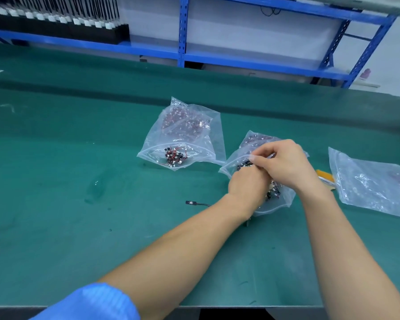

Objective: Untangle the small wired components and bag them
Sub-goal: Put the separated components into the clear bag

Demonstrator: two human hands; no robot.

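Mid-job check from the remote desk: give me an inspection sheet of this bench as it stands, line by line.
Surface: green bench mat, bare at left, a few small specks.
Job's things: middle bag under both hands, dark wired components inside; left bag lying apart, a small tangle of red-and-black wired parts near its mouth; right bag flat at the right edge.
Clutter: one loose black component beside the left forearm; a yellow-handled item, half hidden by the right bag.
Grippers: left hand closed at the middle bag; right hand, fingers pinching at the bag mouth; what they pinch cannot be told.
Cables: only the components' short leads.
Surroundings: blue shelving behind the bench.
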